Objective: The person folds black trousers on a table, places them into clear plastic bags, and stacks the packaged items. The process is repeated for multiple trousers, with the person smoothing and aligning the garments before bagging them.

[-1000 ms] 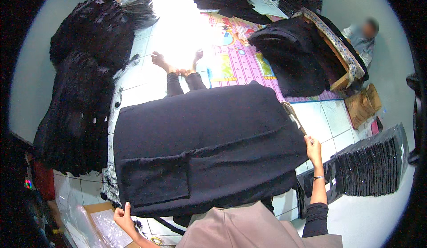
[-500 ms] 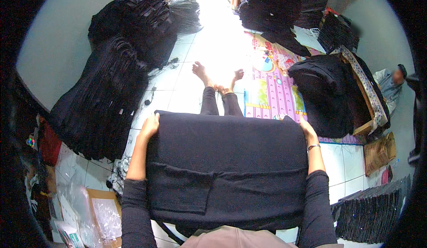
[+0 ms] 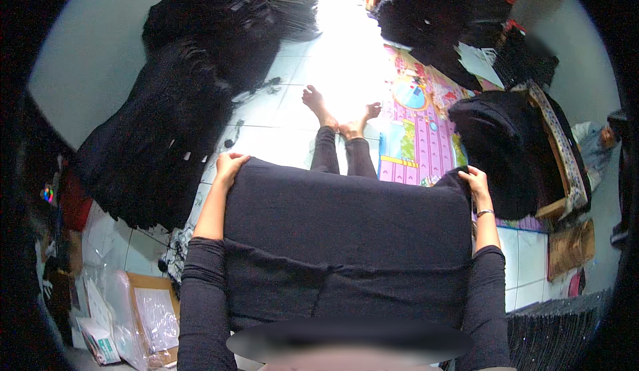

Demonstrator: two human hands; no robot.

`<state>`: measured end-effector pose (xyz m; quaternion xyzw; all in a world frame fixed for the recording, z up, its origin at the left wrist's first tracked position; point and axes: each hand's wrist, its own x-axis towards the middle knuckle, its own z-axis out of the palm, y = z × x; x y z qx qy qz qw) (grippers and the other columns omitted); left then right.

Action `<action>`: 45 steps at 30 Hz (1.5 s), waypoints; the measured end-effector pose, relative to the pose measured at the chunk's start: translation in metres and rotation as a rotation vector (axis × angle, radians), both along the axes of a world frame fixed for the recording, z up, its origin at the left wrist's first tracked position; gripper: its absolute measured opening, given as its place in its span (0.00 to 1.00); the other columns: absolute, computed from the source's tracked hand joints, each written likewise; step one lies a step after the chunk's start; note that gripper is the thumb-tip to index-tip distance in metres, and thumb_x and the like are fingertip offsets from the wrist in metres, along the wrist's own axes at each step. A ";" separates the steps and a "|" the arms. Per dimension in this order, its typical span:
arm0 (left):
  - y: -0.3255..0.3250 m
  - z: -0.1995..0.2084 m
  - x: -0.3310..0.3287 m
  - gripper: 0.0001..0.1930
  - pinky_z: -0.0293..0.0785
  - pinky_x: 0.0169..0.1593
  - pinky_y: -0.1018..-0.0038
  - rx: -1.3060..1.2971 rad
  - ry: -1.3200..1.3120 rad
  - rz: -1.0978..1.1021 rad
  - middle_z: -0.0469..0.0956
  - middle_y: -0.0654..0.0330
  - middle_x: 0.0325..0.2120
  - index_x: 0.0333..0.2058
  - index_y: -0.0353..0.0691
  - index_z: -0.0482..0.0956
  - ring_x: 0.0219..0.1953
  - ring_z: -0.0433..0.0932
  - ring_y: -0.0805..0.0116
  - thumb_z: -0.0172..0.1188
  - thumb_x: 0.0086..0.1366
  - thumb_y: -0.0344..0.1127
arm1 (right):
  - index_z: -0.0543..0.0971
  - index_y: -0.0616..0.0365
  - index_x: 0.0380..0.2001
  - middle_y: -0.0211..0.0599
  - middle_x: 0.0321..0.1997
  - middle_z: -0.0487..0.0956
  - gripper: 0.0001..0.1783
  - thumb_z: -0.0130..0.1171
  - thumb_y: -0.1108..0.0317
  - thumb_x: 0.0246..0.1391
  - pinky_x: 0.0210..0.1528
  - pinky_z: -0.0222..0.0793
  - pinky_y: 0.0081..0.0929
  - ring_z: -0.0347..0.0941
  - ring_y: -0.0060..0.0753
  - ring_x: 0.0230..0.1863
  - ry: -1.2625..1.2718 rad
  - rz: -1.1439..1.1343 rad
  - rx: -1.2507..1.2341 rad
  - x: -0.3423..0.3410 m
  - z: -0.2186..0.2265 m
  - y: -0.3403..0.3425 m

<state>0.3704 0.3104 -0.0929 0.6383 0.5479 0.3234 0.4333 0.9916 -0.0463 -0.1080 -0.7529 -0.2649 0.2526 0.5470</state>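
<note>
A broad piece of black cloth [image 3: 349,218] lies spread across my lap, with a crosswise fold and a seam running down its nearer half. My left hand [image 3: 231,165] pinches its far left corner between thumb and fingers. At the far right corner my right hand [image 3: 475,182], with a bracelet on the wrist, grips a bunched bit of the same cloth. The far edge runs fairly straight between both hands. Beyond it my bare feet [image 3: 319,104] stick out over the floor. A blurred patch hides the cloth's near edge.
Tall heaps of black cloth [image 3: 153,124] stand at the left, with more black piles [image 3: 426,18] at the far right. A black bundle [image 3: 496,151] sits beside a wooden frame [image 3: 558,148] on a colourful mat [image 3: 416,138]. Plastic-wrapped packages [image 3: 154,314] lie at the lower left.
The cloth's far right corner has bunched up under my right hand, which has risen slightly. My left hand has lifted a little too. The whole view has shifted slightly.
</note>
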 end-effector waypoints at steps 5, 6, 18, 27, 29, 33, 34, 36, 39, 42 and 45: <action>0.000 0.006 -0.001 0.20 0.75 0.41 0.72 -0.133 0.136 -0.098 0.82 0.55 0.33 0.40 0.33 0.83 0.36 0.79 0.68 0.72 0.49 0.38 | 0.77 0.64 0.49 0.38 0.48 0.80 0.25 0.65 0.81 0.43 0.53 0.70 0.26 0.76 0.30 0.48 -0.284 0.031 0.098 0.011 0.027 0.006; -0.001 0.010 0.000 0.19 0.75 0.40 0.71 -0.180 0.106 -0.030 0.82 0.55 0.34 0.39 0.34 0.82 0.36 0.79 0.67 0.72 0.48 0.35 | 0.78 0.64 0.49 0.38 0.48 0.80 0.23 0.63 0.81 0.45 0.54 0.69 0.25 0.76 0.30 0.48 -0.417 0.053 0.079 0.015 0.036 0.001; -0.134 0.132 -0.088 0.24 0.70 0.47 0.78 -0.110 -0.612 -0.148 0.78 0.57 0.37 0.49 0.38 0.70 0.42 0.75 0.73 0.70 0.55 0.31 | 0.77 0.68 0.43 0.36 0.45 0.79 0.15 0.47 0.84 0.54 0.58 0.64 0.26 0.73 0.29 0.49 -0.654 0.016 0.129 -0.001 0.105 -0.178; -0.266 0.086 -0.134 0.17 0.67 0.34 0.83 0.018 -0.082 -0.134 0.78 0.70 0.28 0.40 0.41 0.75 0.31 0.74 0.83 0.69 0.52 0.25 | 0.79 0.54 0.45 0.39 0.46 0.79 0.28 0.51 0.88 0.38 0.54 0.68 0.39 0.74 0.42 0.50 -0.924 -0.304 -0.843 -0.127 0.055 -0.257; -0.265 0.083 -0.131 0.11 0.69 0.32 0.79 0.009 0.079 -0.053 0.79 0.68 0.24 0.34 0.38 0.79 0.27 0.75 0.81 0.70 0.54 0.32 | 0.78 0.55 0.49 0.42 0.46 0.78 0.26 0.51 0.81 0.44 0.51 0.69 0.35 0.75 0.42 0.47 -0.892 -0.273 -0.430 -0.163 0.066 -0.199; -0.248 0.082 -0.099 0.16 0.71 0.31 0.73 0.162 0.418 0.111 0.79 0.58 0.19 0.24 0.34 0.80 0.24 0.76 0.70 0.69 0.55 0.44 | 0.73 0.50 0.58 0.42 0.43 0.83 0.23 0.56 0.68 0.58 0.48 0.72 0.26 0.79 0.27 0.43 -0.532 0.550 0.032 -0.298 0.091 -0.070; -0.243 0.082 -0.088 0.19 0.72 0.32 0.71 0.210 0.535 0.139 0.79 0.54 0.20 0.23 0.34 0.81 0.25 0.78 0.64 0.69 0.54 0.48 | 0.71 0.49 0.61 0.42 0.46 0.82 0.26 0.58 0.66 0.58 0.49 0.71 0.26 0.79 0.26 0.43 -0.335 0.678 0.116 -0.341 0.092 -0.040; -0.236 0.086 -0.074 0.20 0.71 0.30 0.66 0.346 0.642 0.138 0.80 0.48 0.22 0.22 0.33 0.80 0.25 0.79 0.53 0.70 0.52 0.48 | 0.70 0.54 0.60 0.50 0.47 0.80 0.26 0.58 0.65 0.59 0.47 0.71 0.28 0.80 0.35 0.41 -0.300 0.784 0.159 -0.407 0.100 0.003; -0.240 0.094 -0.076 0.20 0.70 0.30 0.67 0.367 0.355 0.152 0.79 0.50 0.20 0.21 0.32 0.79 0.22 0.77 0.58 0.70 0.53 0.46 | 0.75 0.59 0.54 0.57 0.45 0.79 0.21 0.59 0.65 0.58 0.45 0.71 0.33 0.78 0.46 0.40 -0.326 0.644 0.140 -0.445 0.111 0.019; -0.263 0.098 -0.110 0.16 0.64 0.24 0.74 0.139 0.300 0.139 0.76 0.62 0.14 0.21 0.32 0.80 0.18 0.70 0.77 0.71 0.53 0.40 | 0.80 0.60 0.46 0.48 0.35 0.80 0.16 0.59 0.71 0.53 0.42 0.70 0.35 0.74 0.46 0.35 -0.482 0.669 0.182 -0.439 0.117 -0.012; -0.280 0.088 -0.137 0.16 0.67 0.27 0.78 -0.070 0.342 -0.110 0.78 0.63 0.16 0.21 0.34 0.80 0.21 0.72 0.80 0.70 0.55 0.42 | 0.81 0.59 0.43 0.43 0.33 0.79 0.14 0.61 0.74 0.50 0.41 0.70 0.33 0.73 0.43 0.34 -0.513 0.870 -0.002 -0.430 0.115 -0.064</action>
